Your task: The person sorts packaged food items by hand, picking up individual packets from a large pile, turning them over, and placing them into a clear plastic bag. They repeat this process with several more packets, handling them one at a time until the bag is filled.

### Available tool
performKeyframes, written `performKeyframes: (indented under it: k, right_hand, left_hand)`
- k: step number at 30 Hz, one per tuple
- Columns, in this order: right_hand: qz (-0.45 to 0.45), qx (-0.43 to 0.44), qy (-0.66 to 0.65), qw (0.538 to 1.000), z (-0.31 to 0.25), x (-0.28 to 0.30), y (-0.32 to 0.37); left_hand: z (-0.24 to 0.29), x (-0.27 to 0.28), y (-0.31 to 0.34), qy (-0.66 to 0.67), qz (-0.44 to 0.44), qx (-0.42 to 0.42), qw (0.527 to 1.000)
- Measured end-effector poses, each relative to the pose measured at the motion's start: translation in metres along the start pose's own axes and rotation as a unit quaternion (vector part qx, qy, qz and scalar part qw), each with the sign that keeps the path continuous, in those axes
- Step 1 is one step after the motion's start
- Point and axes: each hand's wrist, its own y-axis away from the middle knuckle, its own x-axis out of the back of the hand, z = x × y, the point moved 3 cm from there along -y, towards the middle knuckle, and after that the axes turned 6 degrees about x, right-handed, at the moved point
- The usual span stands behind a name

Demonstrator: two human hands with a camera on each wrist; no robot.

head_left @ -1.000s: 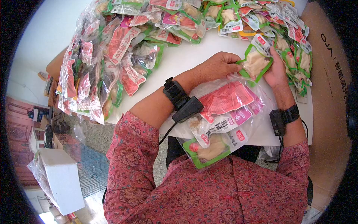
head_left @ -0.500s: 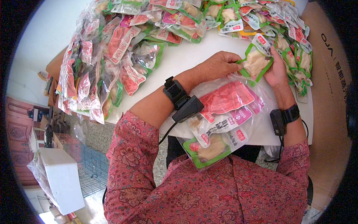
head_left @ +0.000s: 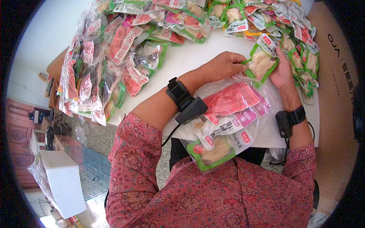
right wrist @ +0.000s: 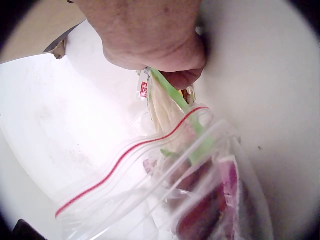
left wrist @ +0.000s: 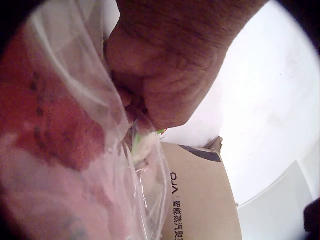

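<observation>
A green-edged packet (head_left: pixel 261 64) with pale food inside is held at the mouth of a clear zip bag (head_left: pixel 269 100). The left hand (head_left: pixel 224 68) pinches the bag's edge beside the packet's lower left corner. On the packet's other side, the right hand (head_left: pixel 282 71) grips its right edge. Inside the bag lie a red packet (head_left: pixel 232 102), a purple-and-white one and a green-edged one (head_left: pixel 215 152). In the right wrist view the packet (right wrist: pixel 165 107) reaches down behind the bag's red zip line (right wrist: pixel 125 156).
Filled clear bags (head_left: pixel 87 72) are heaped on the left of the white table (head_left: pixel 182 60). Loose packets (head_left: pixel 300 57) pile up at the back right, beside a large cardboard box (head_left: pixel 336 114). A white foam box (head_left: pixel 62 182) stands at the lower left.
</observation>
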Motion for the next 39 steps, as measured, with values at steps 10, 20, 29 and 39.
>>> performKeyframes:
  k: [10, 20, 29, 39]
  right_hand:
    - [-0.008, 0.008, -0.004, 1.0, 0.0008, 0.0026, -0.0019]
    - [-0.004, 0.008, -0.01, 1.0, 0.0011, 0.0045, -0.0037]
    - [-0.006, 0.004, -0.01, 1.0, 0.0011, 0.0059, -0.004]
    - [-0.014, -0.005, -0.012, 1.0, 0.0012, 0.0038, -0.0032]
  left_hand:
    - [0.0027, -0.0005, 0.002, 0.002, 0.0, 0.002, 1.0]
    - [-0.0014, 0.0005, -0.0001, 0.005, 0.007, 0.008, 1.0]
    - [0.0021, -0.0003, 0.0021, 0.003, 0.007, 0.009, 1.0]
    - [0.0004, -0.0003, 0.0011, 0.009, -0.001, 0.008, 1.0]
